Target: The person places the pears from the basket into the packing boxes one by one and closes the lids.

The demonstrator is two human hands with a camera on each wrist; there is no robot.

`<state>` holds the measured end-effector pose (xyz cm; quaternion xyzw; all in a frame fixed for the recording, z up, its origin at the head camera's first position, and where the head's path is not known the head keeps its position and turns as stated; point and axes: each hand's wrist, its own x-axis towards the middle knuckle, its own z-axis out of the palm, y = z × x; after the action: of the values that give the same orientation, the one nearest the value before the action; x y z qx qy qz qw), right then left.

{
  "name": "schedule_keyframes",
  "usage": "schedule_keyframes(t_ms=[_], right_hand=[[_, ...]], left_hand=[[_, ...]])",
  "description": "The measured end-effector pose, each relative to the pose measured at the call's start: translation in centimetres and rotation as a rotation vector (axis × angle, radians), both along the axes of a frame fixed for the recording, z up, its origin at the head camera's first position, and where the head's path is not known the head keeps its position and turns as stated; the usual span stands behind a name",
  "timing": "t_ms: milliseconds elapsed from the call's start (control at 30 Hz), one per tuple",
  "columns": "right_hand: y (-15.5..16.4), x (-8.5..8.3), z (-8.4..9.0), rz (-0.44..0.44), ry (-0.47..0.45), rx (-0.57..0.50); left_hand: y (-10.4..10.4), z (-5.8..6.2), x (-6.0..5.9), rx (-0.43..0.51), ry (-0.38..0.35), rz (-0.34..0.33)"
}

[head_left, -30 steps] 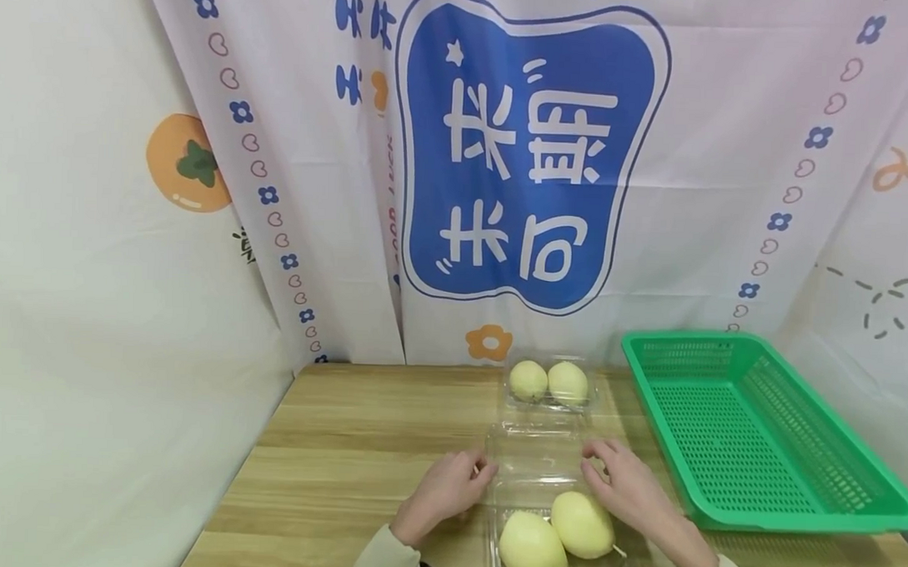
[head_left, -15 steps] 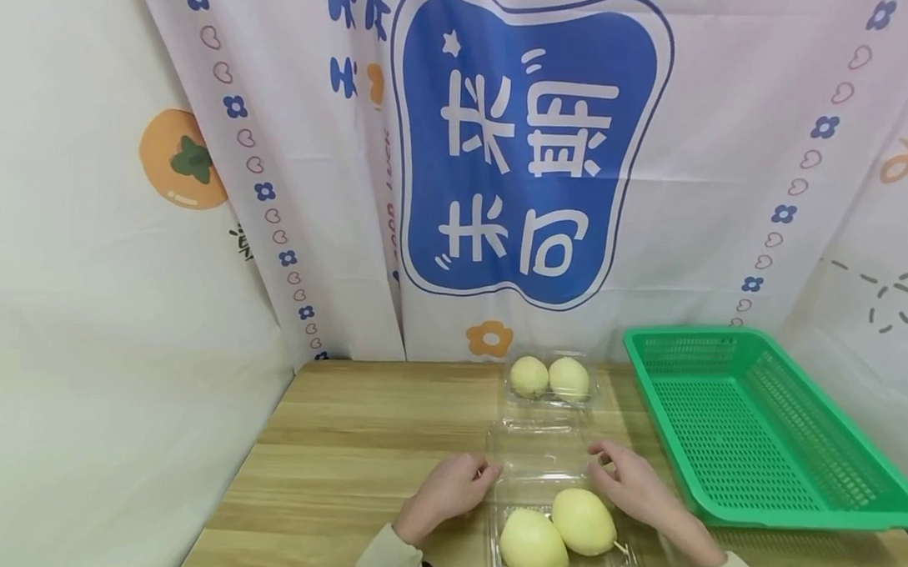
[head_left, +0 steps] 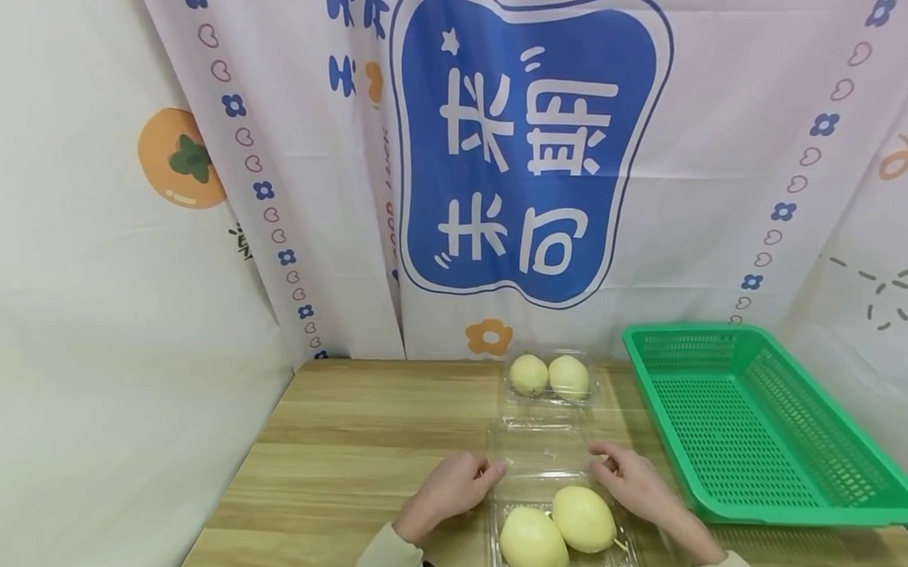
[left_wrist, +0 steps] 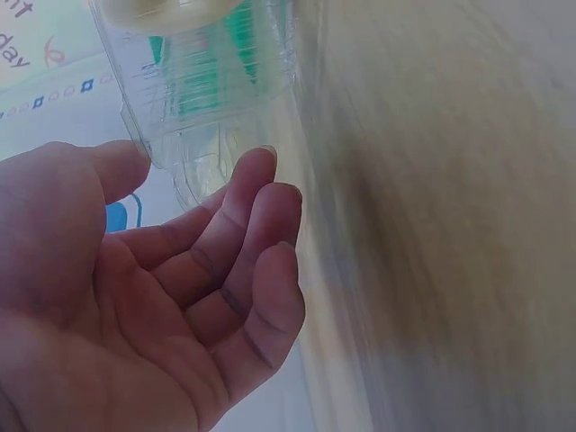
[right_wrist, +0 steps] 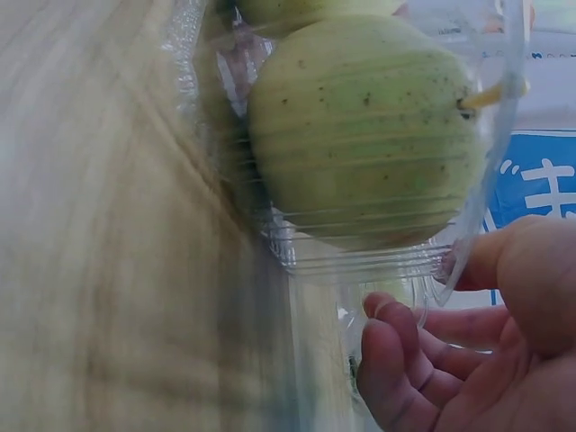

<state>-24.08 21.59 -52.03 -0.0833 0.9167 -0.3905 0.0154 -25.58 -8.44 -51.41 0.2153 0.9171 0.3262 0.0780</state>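
— What did you have in view, biggest things first?

— I saw a printed curtain [head_left: 530, 144] hung behind a wooden bench [head_left: 358, 447]. On the bench's right side sat a green basket [head_left: 757, 427]. Near the front edge lay a clear box [head_left: 558, 521], its lid [head_left: 540, 447] folded open away from me, with two pears [head_left: 558, 529] lying side by side in the tray. A second clear box [head_left: 550, 377] with two more pears stood behind it, near the curtain.

— And the hands?

— My left hand [head_left: 450, 492] was at the left edge of the open lid, fingers loosely bent, the tips touching the plastic; the left wrist view showed the palm open and nothing gripped. My right hand [head_left: 631, 481] was at the lid's right edge, just beside the nearer pear. In the right wrist view its fingers were curled below the tray's rim and the thumb was close by the plastic, but I could not tell whether it actually pinched the box.
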Motion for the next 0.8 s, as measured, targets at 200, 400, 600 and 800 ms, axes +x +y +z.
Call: schedule_keyframes(t_ms=[200, 400, 600, 800], right_hand=[[0.3, 0.3, -0.1, 0.003, -0.041, -0.057], [0.6, 0.6, -0.1, 0.012, -0.038, -0.092], [0.9, 1.0, -0.3, -0.007, -0.031, -0.098], [0.9, 1.6, -0.2, -0.01, 0.002, -0.088]], left_hand=[[0.3, -0.2, 0.0, -0.003, -0.004, 0.006], [0.5, -0.4, 0.1, 0.005, 0.013, -0.003], [0.7, -0.1, 0.6, 0.007, 0.005, -0.001], [0.9, 0.1, 1.0, -0.009, 0.014, 0.001]])
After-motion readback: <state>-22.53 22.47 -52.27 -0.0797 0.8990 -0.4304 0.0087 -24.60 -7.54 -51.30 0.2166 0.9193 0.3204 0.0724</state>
